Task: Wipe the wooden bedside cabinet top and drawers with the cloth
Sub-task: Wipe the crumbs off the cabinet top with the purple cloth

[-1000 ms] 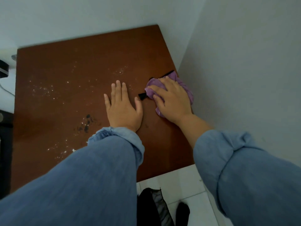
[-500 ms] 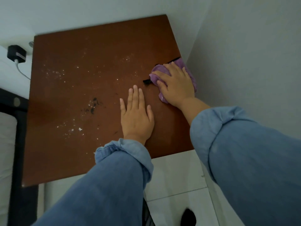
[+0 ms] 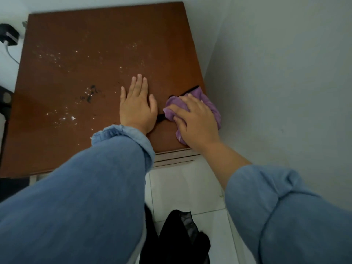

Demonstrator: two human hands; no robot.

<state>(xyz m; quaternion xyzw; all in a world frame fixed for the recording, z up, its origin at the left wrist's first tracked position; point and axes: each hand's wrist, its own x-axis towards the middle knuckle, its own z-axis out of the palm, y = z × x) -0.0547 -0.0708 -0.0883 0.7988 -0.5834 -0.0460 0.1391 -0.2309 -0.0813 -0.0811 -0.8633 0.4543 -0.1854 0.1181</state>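
The reddish-brown wooden bedside cabinet top [image 3: 80,77] fills the upper left of the head view, set into a corner of pale grey walls [image 3: 282,73]. The crumpled purple cloth with a black edge [image 3: 198,96] lies on this top near its right edge and close to the front right corner. The right hand [image 3: 196,121] rests on the cloth and covers most of it, with its fingers bent down over the folds and pressing them to the wood; purple fabric shows beyond the fingertips, to the right of the palm and under the wrist. The left hand [image 3: 137,107] lies flat on the bare wood just beside the cloth, fingers straight and close together, thumb toward the cloth, holding nothing. Both forearms wear rolled blue denim sleeves [image 3: 106,187].

White specks [image 3: 64,117] and a dark smudge [image 3: 91,92] are scattered over the left and middle of the top, well apart from the cloth. A black plug with a white cable [image 3: 8,36] sits on the wall at the far left. Below the cabinet's front edge lie pale floor tiles [image 3: 182,187] and a black fabric item [image 3: 182,235].
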